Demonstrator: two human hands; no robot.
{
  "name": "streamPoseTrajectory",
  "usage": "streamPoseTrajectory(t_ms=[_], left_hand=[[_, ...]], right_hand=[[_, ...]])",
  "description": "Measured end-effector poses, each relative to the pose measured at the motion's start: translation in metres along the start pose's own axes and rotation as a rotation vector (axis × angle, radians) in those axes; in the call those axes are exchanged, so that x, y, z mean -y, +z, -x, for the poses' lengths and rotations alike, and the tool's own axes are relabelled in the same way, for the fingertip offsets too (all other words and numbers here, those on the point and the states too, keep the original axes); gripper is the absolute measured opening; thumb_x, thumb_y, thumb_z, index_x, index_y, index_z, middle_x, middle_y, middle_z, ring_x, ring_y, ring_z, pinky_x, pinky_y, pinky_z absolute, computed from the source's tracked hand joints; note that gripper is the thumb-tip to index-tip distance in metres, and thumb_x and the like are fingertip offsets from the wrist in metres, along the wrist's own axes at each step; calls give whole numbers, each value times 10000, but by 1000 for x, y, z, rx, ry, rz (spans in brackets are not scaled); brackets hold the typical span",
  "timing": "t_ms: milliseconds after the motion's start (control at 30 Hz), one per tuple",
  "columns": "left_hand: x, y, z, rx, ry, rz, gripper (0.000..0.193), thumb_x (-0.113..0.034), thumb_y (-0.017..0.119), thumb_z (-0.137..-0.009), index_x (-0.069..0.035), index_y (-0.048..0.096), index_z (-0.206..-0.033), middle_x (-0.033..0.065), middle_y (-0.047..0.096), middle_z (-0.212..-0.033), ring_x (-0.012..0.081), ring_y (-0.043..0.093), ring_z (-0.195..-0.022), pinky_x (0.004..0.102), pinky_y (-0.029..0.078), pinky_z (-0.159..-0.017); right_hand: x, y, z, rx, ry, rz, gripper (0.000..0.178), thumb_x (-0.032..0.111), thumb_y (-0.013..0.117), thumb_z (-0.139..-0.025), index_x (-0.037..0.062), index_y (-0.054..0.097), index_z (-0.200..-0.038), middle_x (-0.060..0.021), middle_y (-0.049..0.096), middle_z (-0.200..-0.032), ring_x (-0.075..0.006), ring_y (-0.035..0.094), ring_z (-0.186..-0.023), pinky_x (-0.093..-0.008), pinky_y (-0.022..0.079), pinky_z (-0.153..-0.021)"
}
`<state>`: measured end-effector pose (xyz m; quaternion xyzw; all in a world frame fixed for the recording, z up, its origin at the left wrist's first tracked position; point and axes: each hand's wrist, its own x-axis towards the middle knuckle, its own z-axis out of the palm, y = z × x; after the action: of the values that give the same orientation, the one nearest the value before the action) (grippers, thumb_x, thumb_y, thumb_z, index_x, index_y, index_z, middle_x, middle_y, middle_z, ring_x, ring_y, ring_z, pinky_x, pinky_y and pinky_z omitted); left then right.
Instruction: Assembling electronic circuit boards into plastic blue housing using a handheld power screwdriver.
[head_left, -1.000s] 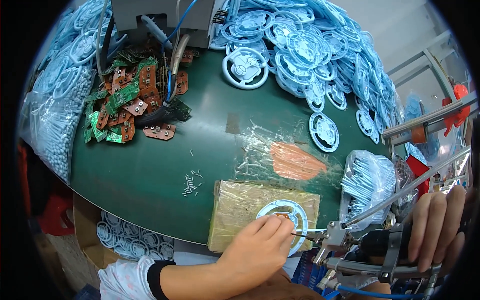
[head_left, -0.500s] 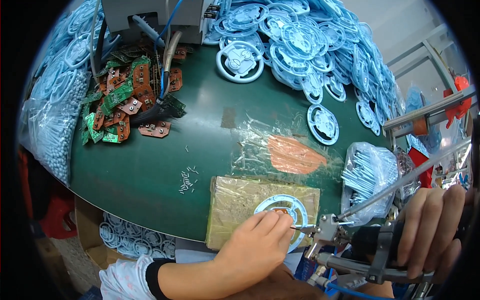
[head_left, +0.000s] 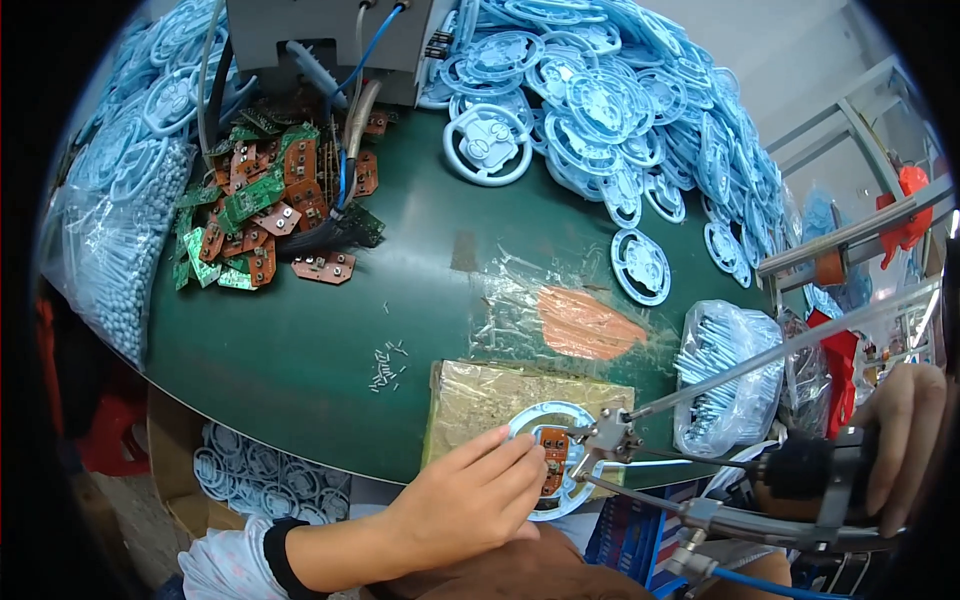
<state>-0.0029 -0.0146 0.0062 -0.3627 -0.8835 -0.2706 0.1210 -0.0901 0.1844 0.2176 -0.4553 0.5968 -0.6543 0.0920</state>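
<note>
Lt-blue wheel (head_left: 552, 408), orange-brn PCB (head_left: 554, 450)

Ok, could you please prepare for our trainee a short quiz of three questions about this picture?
1. Choose: the right hand holds A) a bag of sticks, B) a black tool, C) a green board.
2. True or false: small metal pieces lie on the green table.
3. Complete: inside the blue wheel by the left hand sits an .... circuit board.

Key: 1. B; 2. True; 3. orange-brown.
</note>
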Motion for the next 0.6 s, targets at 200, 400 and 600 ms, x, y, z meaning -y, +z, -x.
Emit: streamPoseTrajectory(t_ms=[200,400,600], left_hand=[[3,2,0,-4,4,38,482,-421,689,-807,-9,673,-1056,98,659,-1125,234,610,-1123,387,465,-1006],[6,5,-3,2,-17,64,480,-423,692,-804,-10,678,-1049,98,661,-1119,233,619,-1109,382,468,-1004],[4,6,-3,-52,-17,88,480,-414,712,-787,-12,678,-1047,105,661,-1111,250,627,-1090,394,498,-966]], right_hand=[[-15,26,7,-136,151,61,643,85,544,-952,195,263,-1519,-63,556,-773,-197,601,-655,-344,523,-592],[-28,-50,8,263,157,-66,64,29,593,-905,7,545,-869,-48,596,-688,-150,675,-612,-228,611,-620],[-41,7,3,-203,94,60,136,86,592,-921,29,512,-828,-41,573,-610,-125,655,-566,-226,600,-580]])
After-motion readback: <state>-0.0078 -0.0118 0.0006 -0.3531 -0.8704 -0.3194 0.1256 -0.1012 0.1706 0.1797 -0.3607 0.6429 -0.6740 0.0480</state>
